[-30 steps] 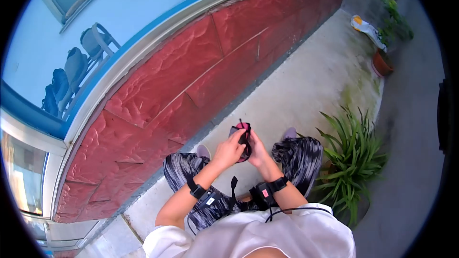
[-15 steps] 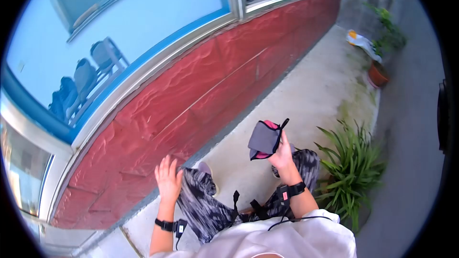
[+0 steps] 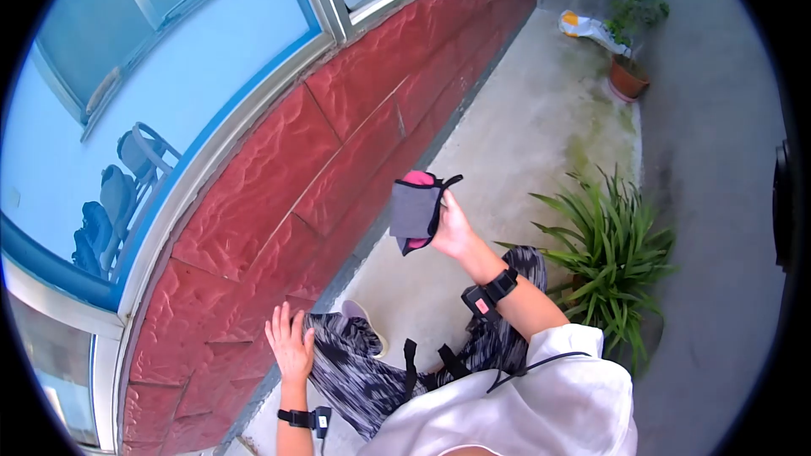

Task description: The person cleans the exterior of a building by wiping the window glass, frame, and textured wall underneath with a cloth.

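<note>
My right hand [image 3: 454,228] holds a folded cloth [image 3: 416,211], grey outside and pink inside, with black edging and a black loop at its upper corner. The cloth is held out in front of me, between my eyes and the base of the red wall. Most of the gripping fingers are hidden behind it. My left hand [image 3: 290,342] holds nothing; its fingers are spread beside my left knee, in front of the red wall. Whether it touches the knee, I cannot tell.
A red stone-faced wall [image 3: 279,186] runs along the left under a framed window [image 3: 228,59]. On the right, a leafy green plant [image 3: 604,257] stands close to my right leg. Farther along are a potted plant [image 3: 629,78] and a white-and-orange bag [image 3: 585,27] on the concrete floor [image 3: 507,127].
My right hand has reached farther forward and left with the cloth, nearer the red wall in view. The view has shifted slightly. My left hand stays open beside the knee.
</note>
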`<move>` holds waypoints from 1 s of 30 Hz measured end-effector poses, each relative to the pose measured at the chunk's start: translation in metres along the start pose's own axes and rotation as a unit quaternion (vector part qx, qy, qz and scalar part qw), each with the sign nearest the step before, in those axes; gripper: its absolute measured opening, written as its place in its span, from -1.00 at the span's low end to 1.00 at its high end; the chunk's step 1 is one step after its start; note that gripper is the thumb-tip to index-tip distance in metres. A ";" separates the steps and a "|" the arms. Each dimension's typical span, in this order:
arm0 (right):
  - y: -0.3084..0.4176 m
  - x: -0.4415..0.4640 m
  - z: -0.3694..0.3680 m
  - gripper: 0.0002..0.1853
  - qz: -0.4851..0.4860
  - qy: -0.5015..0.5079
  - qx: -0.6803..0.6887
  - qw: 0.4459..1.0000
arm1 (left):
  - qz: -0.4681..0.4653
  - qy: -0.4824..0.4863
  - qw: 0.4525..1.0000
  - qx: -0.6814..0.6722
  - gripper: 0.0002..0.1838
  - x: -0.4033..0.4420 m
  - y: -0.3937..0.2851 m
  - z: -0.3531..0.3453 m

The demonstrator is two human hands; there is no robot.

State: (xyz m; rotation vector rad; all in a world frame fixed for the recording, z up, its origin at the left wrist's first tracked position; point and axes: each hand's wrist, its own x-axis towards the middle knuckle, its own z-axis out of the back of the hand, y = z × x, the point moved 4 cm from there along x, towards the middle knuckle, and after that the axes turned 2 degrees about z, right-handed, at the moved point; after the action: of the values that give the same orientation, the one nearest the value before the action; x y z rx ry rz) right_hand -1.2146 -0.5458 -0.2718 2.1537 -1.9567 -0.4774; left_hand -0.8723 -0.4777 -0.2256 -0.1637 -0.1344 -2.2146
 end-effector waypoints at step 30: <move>-0.052 -0.036 0.029 -0.48 -0.285 -0.346 0.173 0.877 | -0.296 0.444 0.817 -0.220 -0.79 0.130 -0.005 -0.077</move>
State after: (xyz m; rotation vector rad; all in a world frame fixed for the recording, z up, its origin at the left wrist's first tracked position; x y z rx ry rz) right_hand -1.1795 -0.5019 -0.3133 3.1375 -1.7264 -1.2220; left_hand -0.9602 -0.5886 -0.2804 0.7681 0.9686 -2.6534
